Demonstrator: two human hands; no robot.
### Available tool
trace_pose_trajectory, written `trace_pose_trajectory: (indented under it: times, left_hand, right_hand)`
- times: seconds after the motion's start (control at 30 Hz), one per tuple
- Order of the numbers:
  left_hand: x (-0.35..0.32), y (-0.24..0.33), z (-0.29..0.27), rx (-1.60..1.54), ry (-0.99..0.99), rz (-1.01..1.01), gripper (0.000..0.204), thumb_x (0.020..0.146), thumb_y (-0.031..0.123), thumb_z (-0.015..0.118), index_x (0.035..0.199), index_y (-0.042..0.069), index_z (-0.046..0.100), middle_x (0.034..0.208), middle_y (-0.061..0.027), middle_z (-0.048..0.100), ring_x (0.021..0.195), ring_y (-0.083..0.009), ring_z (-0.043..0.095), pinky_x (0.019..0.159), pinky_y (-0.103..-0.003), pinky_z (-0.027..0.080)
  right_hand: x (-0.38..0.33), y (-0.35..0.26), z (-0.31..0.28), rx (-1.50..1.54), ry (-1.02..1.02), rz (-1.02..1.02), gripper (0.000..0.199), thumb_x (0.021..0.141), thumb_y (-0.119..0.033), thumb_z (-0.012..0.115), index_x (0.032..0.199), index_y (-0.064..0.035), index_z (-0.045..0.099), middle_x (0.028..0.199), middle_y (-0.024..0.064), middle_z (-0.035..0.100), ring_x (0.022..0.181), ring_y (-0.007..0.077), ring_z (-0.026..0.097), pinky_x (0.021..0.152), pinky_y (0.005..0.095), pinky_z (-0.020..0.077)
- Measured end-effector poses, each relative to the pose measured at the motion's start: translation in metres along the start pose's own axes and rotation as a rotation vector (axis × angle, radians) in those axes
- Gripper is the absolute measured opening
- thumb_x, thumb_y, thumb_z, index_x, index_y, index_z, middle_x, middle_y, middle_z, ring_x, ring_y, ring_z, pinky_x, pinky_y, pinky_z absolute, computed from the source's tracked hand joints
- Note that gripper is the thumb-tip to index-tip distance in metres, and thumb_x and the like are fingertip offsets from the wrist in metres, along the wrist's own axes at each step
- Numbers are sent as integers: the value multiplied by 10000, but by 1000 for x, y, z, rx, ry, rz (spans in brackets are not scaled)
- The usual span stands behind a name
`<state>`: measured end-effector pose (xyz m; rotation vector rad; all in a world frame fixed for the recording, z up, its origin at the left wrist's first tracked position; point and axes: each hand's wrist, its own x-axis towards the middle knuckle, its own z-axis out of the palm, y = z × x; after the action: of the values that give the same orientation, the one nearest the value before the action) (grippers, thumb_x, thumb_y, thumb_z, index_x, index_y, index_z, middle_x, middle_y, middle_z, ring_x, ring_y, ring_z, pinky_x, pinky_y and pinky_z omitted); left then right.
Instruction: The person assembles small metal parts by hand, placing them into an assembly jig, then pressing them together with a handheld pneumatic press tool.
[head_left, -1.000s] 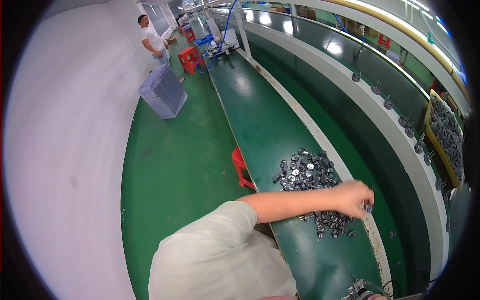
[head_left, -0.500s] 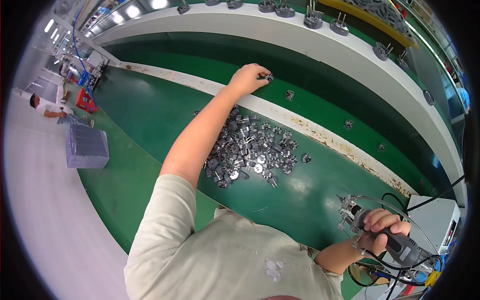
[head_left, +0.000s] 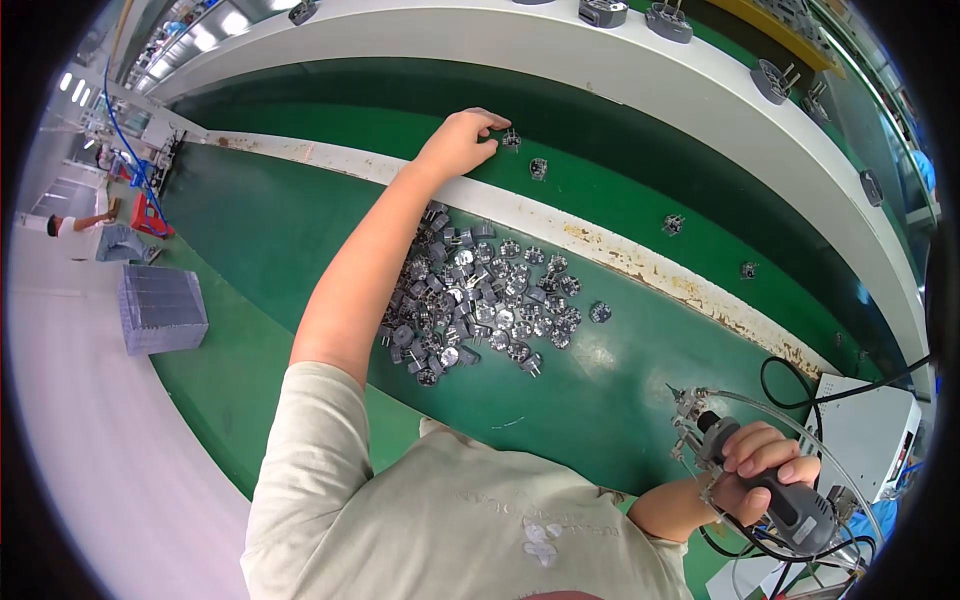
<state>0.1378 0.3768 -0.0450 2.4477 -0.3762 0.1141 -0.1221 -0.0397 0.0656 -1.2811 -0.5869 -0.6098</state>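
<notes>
My left hand (head_left: 460, 143) reaches over the green conveyor belt (head_left: 610, 185), thumb and finger apart. Just beyond its fingertips a small plug part (head_left: 511, 138) with metal pieces sits on the belt, clear of the grip. Another plug part (head_left: 538, 169) lies close by on the right. Below my left forearm a heap of dark grey plug parts (head_left: 490, 295) with metal pins is spread on the green table (head_left: 600, 420). My right hand (head_left: 765, 468) wraps round a grey electric screwdriver (head_left: 795, 515) with a metal nozzle and a clear feed tube, held above the table's right side.
A rusty white rail (head_left: 600, 240) divides table and belt. More plug parts (head_left: 673, 224) are spaced along the belt. Pinned round housings (head_left: 668, 22) stand on the white ledge (head_left: 450, 45). A grey control box (head_left: 865, 430) with cables is at right. A person (head_left: 100, 238) sits far left.
My left hand has let go of the plug part, which now rests on the belt. The view has shifted slightly, and my right hand keeps its hold on the screwdriver.
</notes>
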Motion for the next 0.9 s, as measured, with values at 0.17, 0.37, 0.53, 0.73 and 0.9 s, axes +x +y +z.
trace_pose_trajectory:
  times: [0.17,0.37,0.53,0.73,0.9]
  left_hand:
    - [1,2,18,-67,32,119,488,708,119,681,1185,42,616,1101,-145,635,964,-255,629,889,-349,508]
    - [-4,-33,-15,-16,15,91,288,844,68,651,1129,26,647,1084,-82,641,975,-161,618,848,-279,506]
    - [-12,42,-13,-29,14,-170,300,815,72,673,1087,-36,606,989,-122,621,861,-184,603,802,-292,505]
    - [-28,9,-23,-46,96,11,289,811,91,669,1085,6,634,960,-129,614,933,-222,618,845,-321,501]
    - [-27,-14,-16,-79,178,371,307,777,-1,659,1080,47,651,1097,-73,601,909,-178,626,782,-268,532]
  right_hand:
    - [-2,4,2,-30,42,-14,396,821,-259,728,980,-106,400,670,51,524,491,156,514,451,291,465]
    - [11,-9,1,186,84,-61,324,879,-310,616,1081,-108,464,743,63,522,580,173,502,544,331,418]
    - [7,-8,-3,199,156,-66,284,863,-305,597,1031,-96,503,725,48,515,561,168,495,537,318,408]
    - [6,-11,7,276,154,-76,311,840,-316,636,1023,-94,518,707,34,506,539,153,478,526,302,400]
    - [3,-15,6,265,226,-87,335,808,-311,687,988,-91,509,669,21,481,525,137,447,527,285,388]
